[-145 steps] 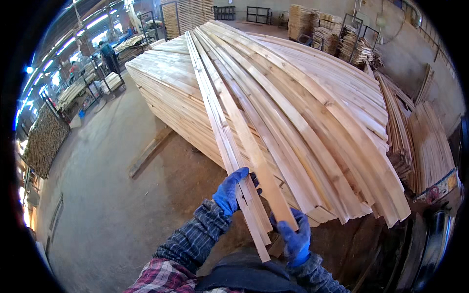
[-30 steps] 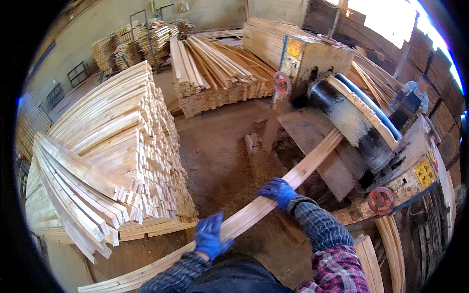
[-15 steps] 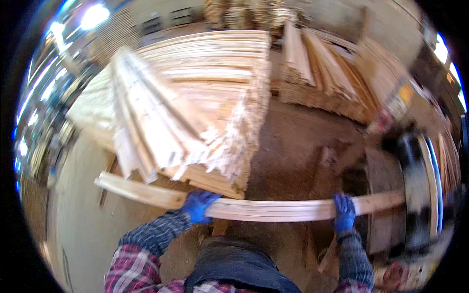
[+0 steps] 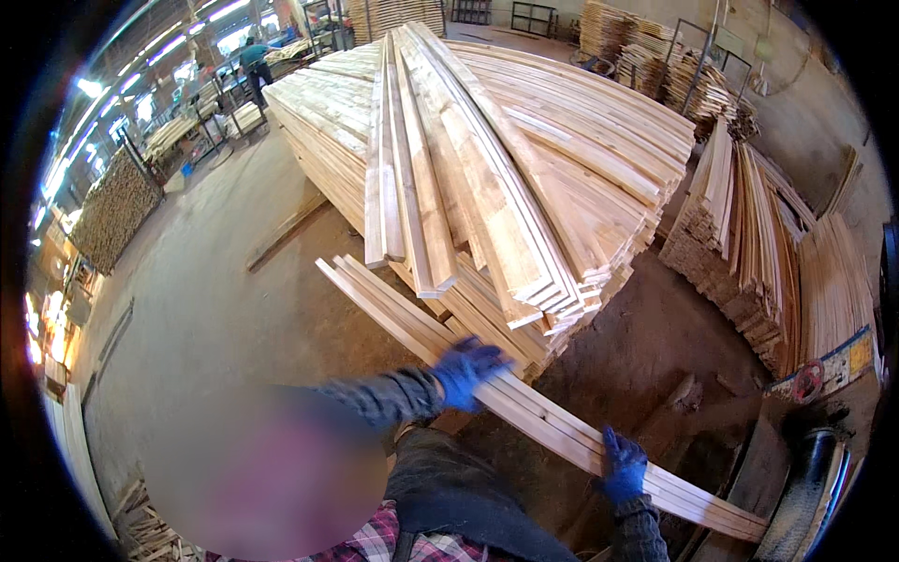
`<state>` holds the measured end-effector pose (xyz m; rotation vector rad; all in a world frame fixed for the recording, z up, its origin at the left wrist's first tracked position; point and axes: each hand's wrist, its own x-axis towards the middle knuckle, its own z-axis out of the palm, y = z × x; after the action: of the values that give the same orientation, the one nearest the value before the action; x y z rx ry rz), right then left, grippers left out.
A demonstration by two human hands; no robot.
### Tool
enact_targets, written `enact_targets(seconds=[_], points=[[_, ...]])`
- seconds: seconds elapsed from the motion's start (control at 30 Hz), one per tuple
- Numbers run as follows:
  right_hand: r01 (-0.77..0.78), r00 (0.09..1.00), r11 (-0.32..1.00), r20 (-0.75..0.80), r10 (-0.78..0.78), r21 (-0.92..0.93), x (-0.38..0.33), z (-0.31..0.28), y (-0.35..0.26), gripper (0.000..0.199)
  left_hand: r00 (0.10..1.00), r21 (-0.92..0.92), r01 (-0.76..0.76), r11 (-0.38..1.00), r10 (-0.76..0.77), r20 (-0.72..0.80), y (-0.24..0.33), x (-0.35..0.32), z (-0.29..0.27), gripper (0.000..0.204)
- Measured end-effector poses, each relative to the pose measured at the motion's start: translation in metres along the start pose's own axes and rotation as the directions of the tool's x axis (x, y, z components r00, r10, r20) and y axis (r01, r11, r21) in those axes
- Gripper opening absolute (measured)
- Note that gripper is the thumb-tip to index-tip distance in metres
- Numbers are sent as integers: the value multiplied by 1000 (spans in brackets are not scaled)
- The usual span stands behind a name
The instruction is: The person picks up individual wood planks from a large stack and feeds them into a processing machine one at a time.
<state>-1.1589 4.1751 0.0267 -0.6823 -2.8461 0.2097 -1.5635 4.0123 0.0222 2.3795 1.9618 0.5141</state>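
Observation:
A bundle of long, narrow wooden boards [image 4: 552, 426] lies side by side across the space in front of me, slanting from upper left down to the right. My left hand [image 4: 468, 373], in a blue glove, grips the bundle near its middle, with the fingers over the top. Farther along, toward the right end, my right hand [image 4: 623, 465] is closed around the same boards, also in a blue glove. The bundle's right end lies close to a dark roller [image 4: 805, 487] at the lower right. Just beyond the boards stands a large stack of planks [image 4: 599, 159], with loose planks [image 4: 487, 187] fanned on top.
A second plank stack [image 4: 726, 253] stands at the right, near a machine panel with a red handwheel [image 4: 807, 382]. A long timber [image 4: 286, 232] lies on the floor left of the big stack. Another person [image 4: 253, 67] stands far off at the upper left.
My view has turned, bringing the big stack toward the centre. The boards, nearly level before, now slope down to the right, with both hands still on them.

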Motion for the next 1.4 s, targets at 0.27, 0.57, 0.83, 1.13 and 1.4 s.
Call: enact_targets(seconds=[0.27, 0.57, 0.83, 1.13, 1.4], points=[[-248, 966, 966, 52, 252, -74, -78, -7, 58, 86, 950, 262, 80, 962, -153, 273, -108, -51, -47, 97], [14, 998, 987, 61, -24, 163, 78, -8, -105, 84, 972, -28, 27, 999, -19, 235, -9, -8, -15, 102], [-304, 947, 332, 246, 207, 893, 165, 23, -218, 97, 865, -807, 410, 424, -462, 196, -109, -68, -62, 43], [-19, 736, -638, 443, 512, 770, 332, -5, -320, 62, 645, -761, -125, -637, -634, 426, -247, -49, -189, 71], [-143, 680, -222, 258, 686, 965, 334, -8, -363, 42, 752, -707, -170, -686, -554, 357, -259, -51, -181, 63]])
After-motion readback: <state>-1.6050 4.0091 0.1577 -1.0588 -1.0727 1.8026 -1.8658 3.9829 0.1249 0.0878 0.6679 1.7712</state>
